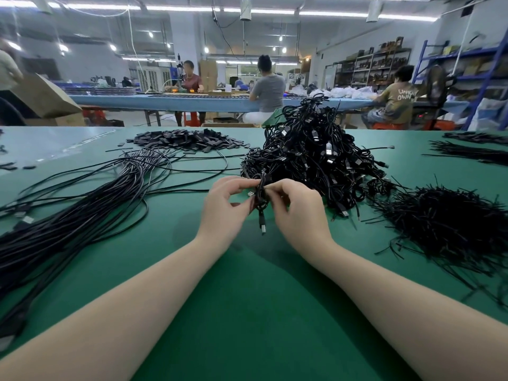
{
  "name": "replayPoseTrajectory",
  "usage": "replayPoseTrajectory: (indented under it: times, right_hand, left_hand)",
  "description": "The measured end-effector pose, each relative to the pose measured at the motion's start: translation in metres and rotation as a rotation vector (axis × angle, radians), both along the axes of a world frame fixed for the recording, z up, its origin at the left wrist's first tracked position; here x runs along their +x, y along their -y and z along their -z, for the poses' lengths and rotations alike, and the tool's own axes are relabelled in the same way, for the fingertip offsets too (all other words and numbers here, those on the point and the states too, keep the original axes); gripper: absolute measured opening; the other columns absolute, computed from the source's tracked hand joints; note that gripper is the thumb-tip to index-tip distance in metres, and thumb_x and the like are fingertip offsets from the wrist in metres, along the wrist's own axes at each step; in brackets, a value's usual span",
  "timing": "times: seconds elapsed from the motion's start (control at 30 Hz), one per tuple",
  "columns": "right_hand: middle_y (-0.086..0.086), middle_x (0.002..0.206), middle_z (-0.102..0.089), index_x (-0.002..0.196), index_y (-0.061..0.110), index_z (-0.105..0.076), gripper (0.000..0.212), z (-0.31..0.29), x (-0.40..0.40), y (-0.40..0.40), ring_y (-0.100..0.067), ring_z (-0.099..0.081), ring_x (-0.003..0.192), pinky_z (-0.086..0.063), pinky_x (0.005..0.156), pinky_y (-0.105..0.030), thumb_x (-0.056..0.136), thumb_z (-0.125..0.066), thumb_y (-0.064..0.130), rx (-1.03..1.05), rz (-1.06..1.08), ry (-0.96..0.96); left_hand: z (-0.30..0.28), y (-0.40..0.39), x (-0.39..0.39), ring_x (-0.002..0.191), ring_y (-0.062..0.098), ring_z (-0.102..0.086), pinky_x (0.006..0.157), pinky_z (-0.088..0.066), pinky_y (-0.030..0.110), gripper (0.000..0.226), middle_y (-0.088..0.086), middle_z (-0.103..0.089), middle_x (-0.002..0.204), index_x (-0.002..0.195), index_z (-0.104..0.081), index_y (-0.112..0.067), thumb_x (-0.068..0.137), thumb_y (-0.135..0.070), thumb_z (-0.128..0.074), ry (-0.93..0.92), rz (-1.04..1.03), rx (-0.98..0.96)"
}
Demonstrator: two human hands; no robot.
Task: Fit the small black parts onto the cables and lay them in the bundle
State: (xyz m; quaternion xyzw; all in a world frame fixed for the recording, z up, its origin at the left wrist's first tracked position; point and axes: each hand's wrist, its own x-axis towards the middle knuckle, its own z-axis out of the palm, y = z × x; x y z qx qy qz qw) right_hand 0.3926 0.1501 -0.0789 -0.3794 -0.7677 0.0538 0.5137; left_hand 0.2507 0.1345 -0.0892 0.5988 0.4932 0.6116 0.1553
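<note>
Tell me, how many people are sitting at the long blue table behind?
3: one person at left facing this way, one person in grey in the middle, one in an olive shirt at right. Others may be hidden.

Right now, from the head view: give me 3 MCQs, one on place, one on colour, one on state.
1. Where does the coiled pile lie relative to the hands?
A. just behind
B. far left
C. under the arms

2. What colour is the table?
A. grey
B. green
C. white

3. What is the left hand doing?
A. resting flat
B. pointing
C. holding the cable together with the right hand

Key: 1 A, the pile rises right behind them. 2 B, the bare surface is green. 3 C, fingers of both hands curl round the small coiled cable.
</note>
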Motion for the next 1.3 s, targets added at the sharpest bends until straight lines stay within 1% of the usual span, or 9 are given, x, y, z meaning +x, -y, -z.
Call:
replayPoseTrajectory:
  times: [0.07,0.17,0.37,0.6,0.83,0.93,1.07,1.17,1.3]
  right_hand:
    - [0.008,0.080,-0.065,0.090,0.011,-0.070,0.010,-0.001,0.001,0.000,-0.015,-0.057,0.068,-0.048,0.074,-0.046,0.092,-0.060,0.011,0.044,0.026,0.001]
    - [0.009,0.077,-0.064,0.085,0.012,-0.069,0.010,-0.001,0.000,0.001,-0.017,-0.058,0.069,-0.038,0.072,-0.035,0.090,-0.061,0.011,0.107,0.112,0.014]
    - [0.003,0.076,-0.069,0.081,0.014,-0.070,0.012,-0.001,0.000,0.002,-0.022,-0.065,0.071,-0.036,0.071,-0.036,0.088,-0.060,0.015,0.381,0.237,0.159]
    - [0.005,0.069,-0.064,0.080,0.018,-0.072,0.009,-0.002,-0.001,0.002,-0.021,-0.060,0.063,-0.037,0.066,-0.035,0.082,-0.069,0.009,0.659,0.255,0.275]
    - [0.000,0.081,-0.068,0.086,0.013,-0.069,0.021,-0.070,0.006,0.004,-0.022,-0.061,0.072,-0.038,0.076,-0.036,0.088,-0.049,0.018,0.611,0.118,0.326]
    - [0.004,0.070,-0.056,0.083,0.015,-0.062,0.021,-0.148,0.002,-0.025,-0.017,-0.051,0.067,-0.033,0.076,-0.032,0.092,-0.046,0.025,0.637,0.350,0.297]
    - [-0.004,0.063,-0.039,0.075,0.001,-0.046,0.022,-0.242,0.011,-0.088,-0.021,-0.045,0.064,-0.034,0.056,-0.029,0.095,-0.042,0.010,0.168,0.666,0.528]
    - [-0.006,0.067,-0.045,0.073,0.001,-0.046,0.022,-0.233,-0.001,-0.089,-0.021,-0.044,0.060,-0.041,0.058,-0.035,0.092,-0.045,0.013,0.075,0.672,0.738]
    - [-0.002,0.076,-0.050,0.108,0.012,-0.054,0.023,-0.124,-0.031,-0.039,-0.022,-0.051,0.065,-0.032,0.057,-0.029,0.087,-0.043,0.014,0.184,0.414,0.711]
  left_hand:
    - [0.001,-0.001,0.001,0.109,0.016,-0.060,0.087,-0.054,0.038,0.023,-0.003,-0.066,0.108,0.091,-0.068,-0.032,0.084,-0.011,-0.072,-0.003,0.029,0.014]
    - [0.005,-0.002,0.006,0.096,0.013,-0.065,0.084,-0.052,0.032,0.007,-0.002,-0.070,0.097,0.086,-0.065,-0.023,0.086,-0.018,-0.070,0.018,0.038,-0.004]
    - [-0.002,0.001,0.014,0.052,0.015,-0.062,0.048,-0.038,0.021,0.024,0.003,-0.064,0.062,0.077,-0.049,-0.012,0.098,-0.025,-0.053,0.157,0.141,-0.222]
    - [-0.018,0.008,-0.009,0.042,0.015,-0.042,0.051,-0.033,0.027,0.036,-0.004,-0.037,0.043,0.053,-0.051,-0.023,0.086,-0.035,-0.049,0.506,0.614,-0.639]
    - [-0.010,0.001,-0.004,0.051,0.014,-0.058,0.055,-0.037,0.026,0.047,-0.002,-0.058,0.056,0.057,-0.064,-0.021,0.096,-0.038,-0.045,0.555,0.473,-0.557]
    - [-0.008,0.000,-0.007,0.056,0.015,-0.059,0.056,-0.040,0.024,0.034,0.001,-0.061,0.063,0.066,-0.067,-0.018,0.096,-0.025,-0.053,0.498,0.456,-0.494]
    - [-0.008,0.003,-0.007,0.059,0.013,-0.059,0.056,-0.043,0.020,0.030,0.001,-0.062,0.066,0.070,-0.065,-0.017,0.097,-0.020,-0.052,0.415,0.487,-0.460]
    - [-0.008,0.004,-0.005,0.058,0.012,-0.058,0.057,-0.041,0.020,0.031,0.000,-0.061,0.064,0.069,-0.065,-0.018,0.097,-0.019,-0.051,0.412,0.470,-0.457]
    - [-0.008,0.004,0.002,0.051,0.012,-0.055,0.049,-0.038,0.019,0.031,0.001,-0.059,0.059,0.071,-0.062,-0.015,0.099,-0.020,-0.049,0.405,0.377,-0.424]
